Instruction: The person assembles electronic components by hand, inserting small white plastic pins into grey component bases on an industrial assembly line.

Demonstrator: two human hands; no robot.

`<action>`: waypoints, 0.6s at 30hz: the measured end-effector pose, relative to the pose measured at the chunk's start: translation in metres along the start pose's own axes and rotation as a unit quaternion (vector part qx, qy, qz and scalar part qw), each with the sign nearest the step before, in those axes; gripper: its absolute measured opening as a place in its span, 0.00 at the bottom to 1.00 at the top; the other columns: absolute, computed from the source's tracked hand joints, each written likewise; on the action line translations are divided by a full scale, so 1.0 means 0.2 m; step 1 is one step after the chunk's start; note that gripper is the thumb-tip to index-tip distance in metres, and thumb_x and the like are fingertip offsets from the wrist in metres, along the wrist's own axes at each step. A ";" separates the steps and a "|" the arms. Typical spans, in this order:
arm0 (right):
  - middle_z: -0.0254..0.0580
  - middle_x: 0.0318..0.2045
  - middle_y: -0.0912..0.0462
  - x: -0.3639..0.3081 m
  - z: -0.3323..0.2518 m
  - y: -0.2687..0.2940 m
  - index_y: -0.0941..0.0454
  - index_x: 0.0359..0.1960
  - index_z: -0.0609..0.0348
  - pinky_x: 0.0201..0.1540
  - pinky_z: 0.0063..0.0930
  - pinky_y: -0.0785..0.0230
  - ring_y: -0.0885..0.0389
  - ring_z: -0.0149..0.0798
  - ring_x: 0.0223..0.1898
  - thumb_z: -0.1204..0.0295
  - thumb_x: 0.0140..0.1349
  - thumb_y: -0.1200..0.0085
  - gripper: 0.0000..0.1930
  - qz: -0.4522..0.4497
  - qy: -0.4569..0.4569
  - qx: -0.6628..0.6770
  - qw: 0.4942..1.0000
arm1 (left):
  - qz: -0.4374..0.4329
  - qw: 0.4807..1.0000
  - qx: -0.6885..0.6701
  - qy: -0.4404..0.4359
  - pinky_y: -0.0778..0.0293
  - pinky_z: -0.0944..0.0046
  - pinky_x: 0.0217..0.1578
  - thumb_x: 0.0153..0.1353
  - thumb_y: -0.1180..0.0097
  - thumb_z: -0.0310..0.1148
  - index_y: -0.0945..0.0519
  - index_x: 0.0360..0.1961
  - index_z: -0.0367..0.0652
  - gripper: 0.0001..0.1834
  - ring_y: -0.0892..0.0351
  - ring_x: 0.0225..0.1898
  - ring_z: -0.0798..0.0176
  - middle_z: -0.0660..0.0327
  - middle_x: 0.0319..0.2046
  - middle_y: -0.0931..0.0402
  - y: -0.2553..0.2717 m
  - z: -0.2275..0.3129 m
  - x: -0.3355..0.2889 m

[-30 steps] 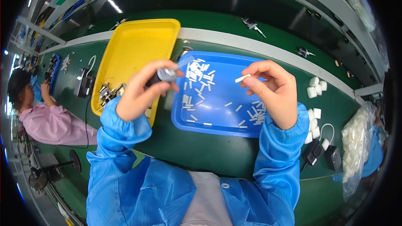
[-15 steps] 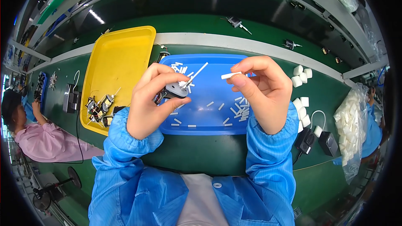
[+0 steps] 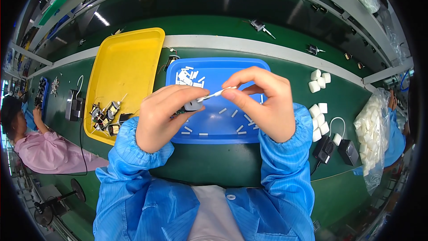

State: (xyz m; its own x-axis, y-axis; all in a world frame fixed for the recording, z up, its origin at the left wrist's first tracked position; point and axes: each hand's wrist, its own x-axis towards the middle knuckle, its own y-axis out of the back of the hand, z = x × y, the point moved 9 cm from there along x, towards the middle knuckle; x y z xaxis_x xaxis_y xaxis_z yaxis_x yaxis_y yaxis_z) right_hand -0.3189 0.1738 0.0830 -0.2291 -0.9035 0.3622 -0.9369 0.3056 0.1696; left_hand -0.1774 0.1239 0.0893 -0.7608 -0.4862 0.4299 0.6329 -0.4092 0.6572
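Observation:
In my left hand (image 3: pixel 161 114), thumb and fingers pinch a small motor-like unit (image 3: pixel 193 105) with a grey rounded face. Thin leads come out of that face toward my right hand (image 3: pixel 267 100). Thumb and forefinger of the right hand close on a short white tube (image 3: pixel 218 93), which lines up with and meets the leads. How far the leads reach into the tube is hidden by the fingertips. Both hands are above a blue tray (image 3: pixel 214 139), where several loose white tubes (image 3: pixel 183 78) lie piled and scattered.
Left of the blue tray, a yellow tray (image 3: pixel 129 58) holds several similar units (image 3: pixel 107 115). White blocks (image 3: pixel 317 116), a black adapter (image 3: pixel 324 150) and a plastic bag of white pieces (image 3: pixel 372 138) are at right. More units (image 3: pixel 260 27) lie on the green belt beyond. A co-worker (image 3: pixel 49 149) sits left.
My right hand has moved left and brought the white tube to the unit's leads. My left hand has tipped the unit so the leads point more to the right.

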 end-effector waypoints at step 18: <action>0.44 0.38 0.19 0.06 0.16 0.22 0.21 0.40 0.60 0.35 0.29 0.26 0.18 0.41 0.33 0.63 0.58 0.42 0.14 0.126 0.001 -0.225 0.966 | -0.020 0.997 0.071 0.028 0.24 0.60 0.28 0.52 0.39 0.27 0.31 0.38 0.43 0.15 0.20 0.25 0.51 0.53 0.24 0.23 -0.30 -0.51 0.40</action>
State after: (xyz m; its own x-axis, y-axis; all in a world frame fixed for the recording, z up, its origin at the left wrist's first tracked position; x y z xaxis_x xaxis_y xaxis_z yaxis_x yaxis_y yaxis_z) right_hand -0.3705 0.1670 0.0655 -0.4333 -0.7832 0.4459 -0.6426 0.6154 0.4565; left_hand -0.2624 0.0311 0.0208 -0.7734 -0.5159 0.3683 0.5720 -0.3177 0.7563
